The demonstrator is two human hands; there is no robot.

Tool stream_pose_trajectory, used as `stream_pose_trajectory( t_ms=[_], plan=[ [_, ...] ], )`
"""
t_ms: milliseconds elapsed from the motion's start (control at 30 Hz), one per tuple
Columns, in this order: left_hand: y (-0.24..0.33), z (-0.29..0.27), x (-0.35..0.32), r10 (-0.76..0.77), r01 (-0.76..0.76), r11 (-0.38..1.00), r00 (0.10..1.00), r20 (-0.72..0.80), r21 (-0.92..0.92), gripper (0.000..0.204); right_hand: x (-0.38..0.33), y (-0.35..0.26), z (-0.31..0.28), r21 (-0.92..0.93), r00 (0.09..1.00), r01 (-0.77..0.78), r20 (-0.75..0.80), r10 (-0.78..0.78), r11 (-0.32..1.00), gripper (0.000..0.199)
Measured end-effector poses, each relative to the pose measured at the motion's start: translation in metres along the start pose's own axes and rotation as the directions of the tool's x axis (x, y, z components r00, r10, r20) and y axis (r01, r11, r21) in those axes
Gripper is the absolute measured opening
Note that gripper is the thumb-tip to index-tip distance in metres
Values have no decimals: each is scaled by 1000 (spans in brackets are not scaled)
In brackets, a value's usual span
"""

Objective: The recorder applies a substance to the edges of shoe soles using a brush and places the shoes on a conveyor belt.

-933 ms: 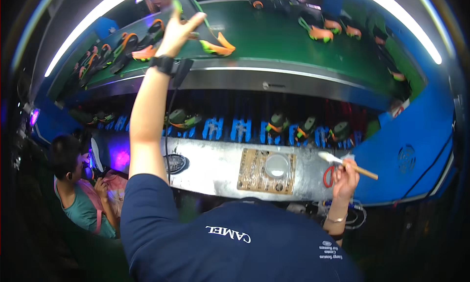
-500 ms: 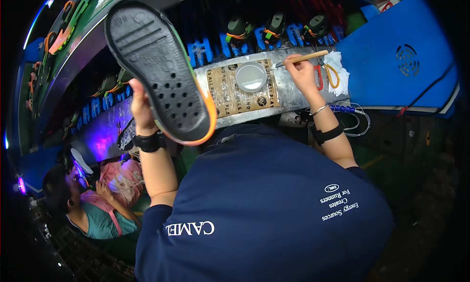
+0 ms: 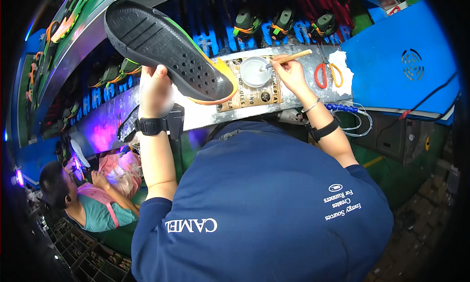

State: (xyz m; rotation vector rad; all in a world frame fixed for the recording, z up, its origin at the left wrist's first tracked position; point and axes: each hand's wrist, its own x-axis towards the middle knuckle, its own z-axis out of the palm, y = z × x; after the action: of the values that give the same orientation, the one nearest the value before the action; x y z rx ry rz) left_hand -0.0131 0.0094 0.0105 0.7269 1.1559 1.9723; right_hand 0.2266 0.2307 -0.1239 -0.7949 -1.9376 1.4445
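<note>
My left hand (image 3: 156, 88) grips a shoe sole (image 3: 171, 49) by its edge, holding it up in the air. The sole is black inside, with grooves at one end and rows of small holes at the other; its rim runs from green to orange. In my right hand (image 3: 291, 74) is a brush (image 3: 293, 57) with a wooden handle, pinched between the fingers. Its tip is over or in a round bowl (image 3: 255, 78) of whitish liquid. The bowl stands on printed brown cardboard (image 3: 267, 96) on the metal bench.
Red-and-orange-handled scissors (image 3: 329, 74) lie right of my right hand, beside white paper (image 3: 341, 69). Shoes on lasts (image 3: 247, 22) line a blue rack behind the bench. A blue machine panel (image 3: 406, 52) stands at right. Another person (image 3: 93, 199) sits at lower left.
The brush tip has moved left from beside the bowl to over or into it. The sole has tilted and shifted slightly right in my left hand.
</note>
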Motion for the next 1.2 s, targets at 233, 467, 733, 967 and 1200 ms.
stream_pose_trajectory(
  t_ms=[233, 467, 733, 967, 1200],
  plan=[
    [15, 21, 15, 127, -134, 984, 990, 66, 113, 60, -3, -56, -9, 70, 990, -141, 7, 140, 988, 8],
    [39, 50, 25, 148, -250, 893, 948, 282, 374, 49, 5, -154, -19, 413, 964, 148, 143, -224, 899, 12],
    [56, 64, 27, 153, -302, 831, 931, 330, 466, 42, 14, -163, 0, 276, 945, 232, 163, -284, 933, 9],
    [52, 64, 32, 188, -322, 835, 929, 318, 446, 39, 1, -165, 2, 321, 944, 241, 142, -298, 916, 8],
    [48, 64, 37, 179, -329, 844, 918, 355, 424, 45, 3, -166, -5, 506, 953, 197, 103, -285, 840, 11]
  ],
)
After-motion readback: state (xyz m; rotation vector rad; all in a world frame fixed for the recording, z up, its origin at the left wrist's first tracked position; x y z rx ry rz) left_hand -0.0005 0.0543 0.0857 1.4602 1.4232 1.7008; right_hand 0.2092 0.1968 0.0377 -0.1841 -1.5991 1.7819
